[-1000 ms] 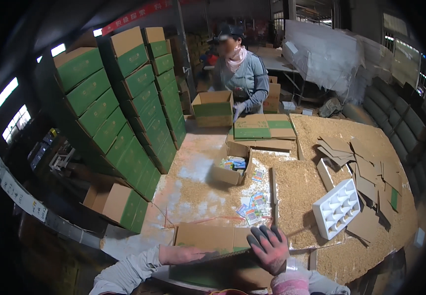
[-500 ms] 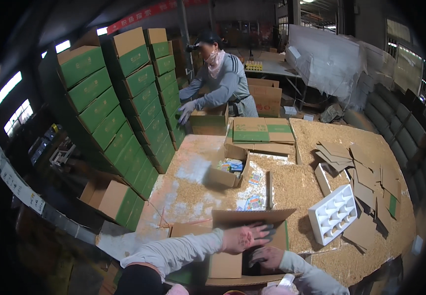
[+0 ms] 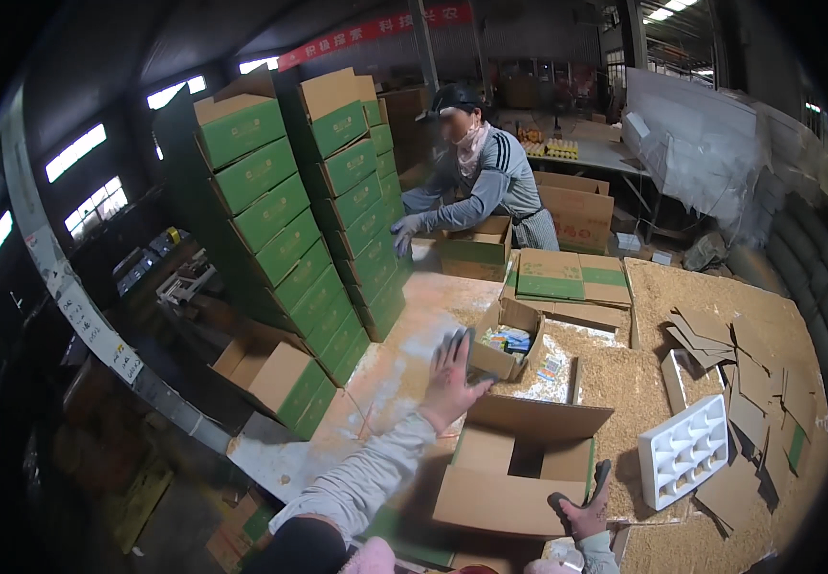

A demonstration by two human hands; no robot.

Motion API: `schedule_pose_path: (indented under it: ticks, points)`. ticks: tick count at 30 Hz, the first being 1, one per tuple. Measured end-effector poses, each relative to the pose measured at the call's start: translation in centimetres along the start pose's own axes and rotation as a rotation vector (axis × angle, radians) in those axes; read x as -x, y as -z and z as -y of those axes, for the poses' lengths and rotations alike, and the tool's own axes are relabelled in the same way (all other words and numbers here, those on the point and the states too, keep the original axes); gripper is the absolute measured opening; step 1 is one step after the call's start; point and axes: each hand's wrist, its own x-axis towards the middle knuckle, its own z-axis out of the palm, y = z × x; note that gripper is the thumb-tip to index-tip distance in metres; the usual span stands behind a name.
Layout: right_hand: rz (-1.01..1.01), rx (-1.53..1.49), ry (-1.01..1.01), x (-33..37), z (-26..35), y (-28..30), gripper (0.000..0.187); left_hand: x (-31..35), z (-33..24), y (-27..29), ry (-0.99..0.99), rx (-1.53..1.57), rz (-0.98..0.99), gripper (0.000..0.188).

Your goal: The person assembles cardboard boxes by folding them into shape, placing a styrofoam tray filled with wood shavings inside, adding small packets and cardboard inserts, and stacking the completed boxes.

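An open cardboard box (image 3: 495, 497) with green outer sides stands in front of me, its flaps raised and spread and a dark gap between them. My left hand (image 3: 454, 387) is lifted beyond its far left corner, fingers stretched out and dark at the tips, holding nothing. Just past that hand sits a small open carton (image 3: 492, 360) with colourful cards (image 3: 509, 340) inside. At the box's near right corner is my right hand (image 3: 586, 517), thumb against the near flap and fingers along the right side, gripping the corner.
Tall stacks of green boxes (image 3: 265, 215) rise at the left, with an open box (image 3: 280, 373) below. A co-worker (image 3: 505, 182) handles another box (image 3: 476, 247) across the table. Flattened cartons (image 3: 567, 277), a white moulded tray (image 3: 684, 452) and loose cardboard sheets (image 3: 753, 392) lie rightward.
My left hand has moved off the box flap, up and away to the far left. My right hand has come out of the box to its near right corner. The view has shifted left.
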Motion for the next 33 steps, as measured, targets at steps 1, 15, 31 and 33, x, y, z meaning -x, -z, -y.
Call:
schedule_pose_path:
  ticks: [1,15,31,33]
  points:
    - [-0.047,-0.024,-0.002,0.0,0.3,0.1,0.108,2.1,1.9,-0.3,0.1,-0.026,-0.17,0.081]
    - [0.217,-0.211,-0.331,2.1,-0.9,-1.4,0.034,26.3,16.3,-1.4,-0.062,-0.163,0.104,0.046]
    - [-0.45,1.599,0.084,-13.9,-6.5,20.7,0.059,9.1,2.5,-5.7,0.451,-0.375,-0.515,0.041]
    - [-0.596,1.674,0.012,-16.1,-7.0,27.7,0.067,8.4,1.8,-5.5,0.475,-0.257,-0.437,0.047]
